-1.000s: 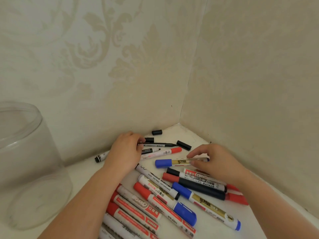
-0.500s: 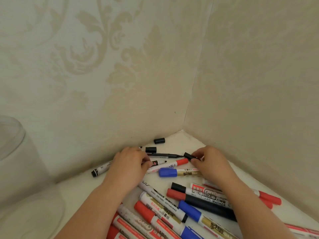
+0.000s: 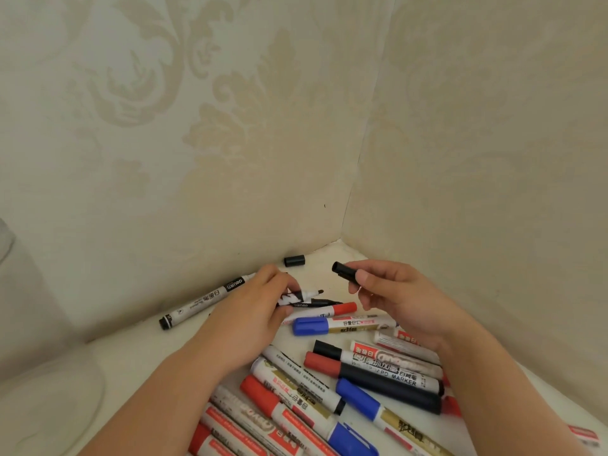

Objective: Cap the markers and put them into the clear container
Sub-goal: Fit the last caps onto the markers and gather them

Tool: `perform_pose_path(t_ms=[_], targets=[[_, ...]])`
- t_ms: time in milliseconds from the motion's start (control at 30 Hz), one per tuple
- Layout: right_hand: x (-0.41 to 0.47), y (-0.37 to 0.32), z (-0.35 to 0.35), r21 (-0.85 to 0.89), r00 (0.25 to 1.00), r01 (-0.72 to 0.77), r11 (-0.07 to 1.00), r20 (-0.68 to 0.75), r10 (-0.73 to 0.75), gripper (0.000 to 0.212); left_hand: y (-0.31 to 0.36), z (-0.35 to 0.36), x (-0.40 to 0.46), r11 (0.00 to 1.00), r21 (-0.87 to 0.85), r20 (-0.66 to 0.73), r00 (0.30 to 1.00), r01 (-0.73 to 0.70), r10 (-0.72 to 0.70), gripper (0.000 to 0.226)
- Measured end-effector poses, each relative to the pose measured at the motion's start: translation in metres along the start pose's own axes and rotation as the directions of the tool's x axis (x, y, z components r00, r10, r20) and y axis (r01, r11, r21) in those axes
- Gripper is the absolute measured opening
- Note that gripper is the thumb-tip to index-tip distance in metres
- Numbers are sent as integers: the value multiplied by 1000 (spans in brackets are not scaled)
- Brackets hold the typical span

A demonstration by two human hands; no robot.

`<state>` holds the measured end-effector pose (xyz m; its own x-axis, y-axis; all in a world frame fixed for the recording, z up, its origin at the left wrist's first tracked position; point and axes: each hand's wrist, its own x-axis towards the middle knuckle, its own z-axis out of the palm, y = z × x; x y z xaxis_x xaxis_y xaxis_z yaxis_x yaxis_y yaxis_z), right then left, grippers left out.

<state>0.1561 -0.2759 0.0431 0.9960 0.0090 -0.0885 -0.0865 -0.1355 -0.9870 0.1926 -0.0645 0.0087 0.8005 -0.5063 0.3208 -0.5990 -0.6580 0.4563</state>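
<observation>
Right hand (image 3: 399, 296) pinches cylindrical black cap (image 3: 343, 270)

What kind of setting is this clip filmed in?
Probably a room in a home: a white surface pushed into a corner of damask-patterned wallpaper, strewn with markers, a clear container at the left edge.

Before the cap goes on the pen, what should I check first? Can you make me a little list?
1. Black cap held by the right hand: ok.
2. Uncapped marker held by the left hand: ok.
3. Marker's tip bare and pointing toward the cap: ok.
4. Cap's open end facing the tip: ok, it looks that way.
5. Cap fits this marker: cannot tell.
6. Clear container close by: ok, at the left edge, only partly in view.
</observation>
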Motion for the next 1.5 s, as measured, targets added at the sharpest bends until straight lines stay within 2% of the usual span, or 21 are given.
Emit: perform_pose_path(t_ms=[67, 233, 367, 467, 567, 700, 933, 1033, 1200, 1333, 1500], targets=[[0, 1, -2, 60, 999, -31, 998, 10, 30, 21, 0, 1, 0, 1000, 11, -4, 1000, -6, 6, 24], [3, 4, -3, 47, 996, -64, 997, -54, 67, 20, -3, 5, 5, 1000, 2, -31, 1000, 0, 0, 28], [5, 5, -3, -62, 984, -64, 996, -173, 52, 20, -9, 5, 7, 999, 3, 1, 999, 55, -55, 30], [7, 9, -3, -204, 973, -82, 976, -230, 33, 19, -10, 5, 7, 996, 33, -29, 997, 79, -78, 24], [9, 12, -3, -283, 974, -93, 955, -227, 27, 19, -10, 5, 8, 990, 39, -51, 989, 138, -136, 28], [9, 13, -4, -334, 978, -76, 939, -210, 5, 19, -14, 7, 8, 981, 84, 7, 984, 175, -176, 31], [8, 15, -5, -362, 980, -64, 930, -200, -11, 19, -10, 8, 6, 952, 285, 10, 993, 109, -117, 24], [7, 13, -6, -321, 983, -36, 946, -183, -25, 19, -9, 7, 6, 974, 208, -23, 996, 93, -90, 16], [3, 9, -4, -319, 988, 30, 947, -131, -76, 18, -7, 4, 7, 997, 67, -190, 981, 46, -33, 11], [2, 8, -2, -392, 985, 54, 919, -130, -113, 17, -4, 2, 7, 998, -20, -180, 982, 51, -54, 11], [1, 6, 1, -394, 986, 75, 916, -105, -126, 18, -4, 1, 6, 999, -7, -176, 983, 49, -49, 11]])
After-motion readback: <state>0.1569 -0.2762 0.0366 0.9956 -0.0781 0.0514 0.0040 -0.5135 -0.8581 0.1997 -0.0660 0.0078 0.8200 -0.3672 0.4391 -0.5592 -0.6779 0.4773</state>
